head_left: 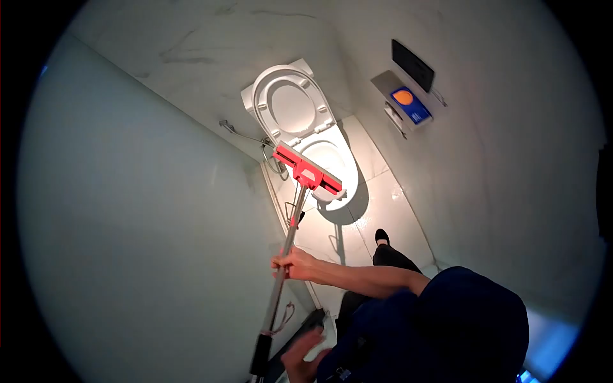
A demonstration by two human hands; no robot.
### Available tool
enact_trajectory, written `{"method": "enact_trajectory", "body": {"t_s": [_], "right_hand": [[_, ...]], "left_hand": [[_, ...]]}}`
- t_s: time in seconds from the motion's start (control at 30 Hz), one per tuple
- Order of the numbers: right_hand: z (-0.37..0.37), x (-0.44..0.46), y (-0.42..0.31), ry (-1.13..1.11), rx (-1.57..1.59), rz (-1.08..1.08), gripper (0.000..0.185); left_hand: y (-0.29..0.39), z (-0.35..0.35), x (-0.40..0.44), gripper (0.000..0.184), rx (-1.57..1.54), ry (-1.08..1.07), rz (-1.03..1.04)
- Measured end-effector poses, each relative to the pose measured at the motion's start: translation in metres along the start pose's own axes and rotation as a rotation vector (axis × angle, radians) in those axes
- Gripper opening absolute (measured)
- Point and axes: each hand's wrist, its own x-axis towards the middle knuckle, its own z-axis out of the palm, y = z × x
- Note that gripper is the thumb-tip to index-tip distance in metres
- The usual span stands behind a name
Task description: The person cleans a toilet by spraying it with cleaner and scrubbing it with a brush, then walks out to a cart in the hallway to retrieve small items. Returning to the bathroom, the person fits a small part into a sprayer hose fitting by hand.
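Note:
My right hand (296,264) reaches across from the right and is closed around the grey metal pole of a sponge mop (289,237). The mop's red head (308,175), with a pale strip along its far edge, is raised in front of the toilet bowl, overlapping it in view. A thin loop hangs from the pole above its black end grip (260,355). My left hand (305,355) is low in the view, to the right of that grip and apart from it. Its fingers are spread from the thumb, holding nothing, slightly blurred.
A white toilet (347,167) stands ahead with its lid and seat raised. A hand sprayer (225,125) hangs at its left. On the right wall are a dark panel (413,66) and a holder with a blue packet (411,106). Walls close in on both sides of the shiny tiled floor (389,204).

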Motion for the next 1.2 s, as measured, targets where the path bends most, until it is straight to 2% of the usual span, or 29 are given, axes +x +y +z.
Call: {"method": "enact_trajectory", "body": {"t_s": [0.03,0.1,0.2,0.23,0.3,0.37,0.4,0.43,0.5,0.53,0.57,0.63,0.67,0.7,0.73,0.77,0.83,0.87,0.9,0.93,0.97,1.03,1.07,1.17,1.2], "right_hand": [[-0.013,0.013,-0.007,0.0,0.017,0.03,0.034],[-0.042,0.03,-0.027,0.021,0.058,0.101,0.034],[-0.069,0.049,-0.053,0.097,-0.016,0.188,0.029],[-0.076,0.061,-0.061,0.11,-0.041,0.229,0.028],[-0.101,0.079,-0.074,0.081,-0.271,0.338,0.01],[-0.102,0.081,-0.119,-0.003,-0.847,0.518,0.024],[-0.125,0.11,-0.133,0.046,-1.149,0.704,0.036],[-0.133,0.141,-0.149,0.099,-1.451,0.885,0.05],[-0.144,0.209,-0.198,-0.01,-2.218,0.335,0.047],[-0.164,0.259,-0.226,0.05,-2.313,0.035,0.046],[-0.137,0.306,-0.255,0.205,-2.197,-0.06,0.039],[-0.072,0.398,-0.314,0.458,-1.911,-0.296,0.028],[-0.049,0.454,-0.336,0.524,-1.967,-0.475,0.027],[-0.022,0.501,-0.354,0.466,-2.018,-0.749,0.029],[-0.011,0.552,-0.371,0.399,-2.044,-0.889,0.036],[0.001,0.601,-0.383,0.314,-2.16,-1.185,0.04],[0.045,0.66,-0.394,0.345,-2.323,-1.096,0.043],[0.051,0.686,-0.399,0.363,-2.465,-1.026,0.044],[0.054,0.705,-0.404,0.357,-2.577,-0.818,0.045],[0.056,0.72,-0.411,0.352,-2.681,-0.605,0.046],[0.057,0.733,-0.419,0.328,-2.701,-0.54,0.043],[0.06,0.748,-0.43,0.281,-2.733,-0.424,0.037],[0.056,0.745,-0.428,0.288,-2.719,-0.465,0.032],[0.05,0.725,-0.421,0.257,-2.66,-0.559,0.022],[0.054,0.716,-0.423,0.239,-2.624,-0.564,0.022]], "left_hand": [[0.0,-0.005,0.027,0.033,0.368,0.158,0.092],[-0.007,-0.011,0.097,0.046,0.693,0.393,-0.008],[-0.086,0.012,0.124,0.065,0.583,-0.044,-0.683],[-0.101,0.013,0.132,0.067,0.53,-0.125,-0.715],[-0.13,0.023,0.151,0.07,0.403,-0.278,-0.761],[-0.153,0.028,0.171,0.063,0.174,-0.243,-0.802],[-0.179,0.036,0.169,0.066,-0.134,-0.149,-0.845],[-0.22,0.053,0.159,0.07,0.089,-0.143,-0.725],[-0.284,0.079,0.158,0.076,-0.07,-0.256,-0.856],[-0.312,0.092,0.166,0.076,-0.176,-0.327,-0.915],[-0.341,0.106,0.179,0.077,-0.275,-0.393,-0.974],[-0.368,0.112,0.236,0.072,-0.006,-0.55,-0.776],[-0.389,0.121,0.26,0.071,-0.052,-0.511,-0.74],[-0.403,0.129,0.286,0.069,-0.248,-0.478,-0.713],[-0.416,0.152,0.295,0.077,-0.686,-0.21,-0.728],[-0.428,0.175,0.307,0.083,-0.812,-0.162,-0.855],[-0.446,0.216,0.327,0.089,-0.991,-0.107,-0.685],[-0.453,0.233,0.338,0.092,-1.217,-0.2,-0.913],[-0.452,0.231,0.353,0.096,-1.009,-0.328,-1.01],[-0.458,0.231,0.359,0.1,-0.784,-0.332,-0.958],[-0.462,0.234,0.365,0.104,-0.563,-0.337,-0.894],[-0.463,0.22,0.379,0.106,-0.861,-0.363,-1.16],[-0.461,0.21,0.387,0.108,-1.013,-0.372,-1.288],[-0.45,0.209,0.411,0.102,-0.788,-0.451,-1.425],[-0.458,0.253,0.384,0.091,-0.501,-0.322,-1.282]]}}
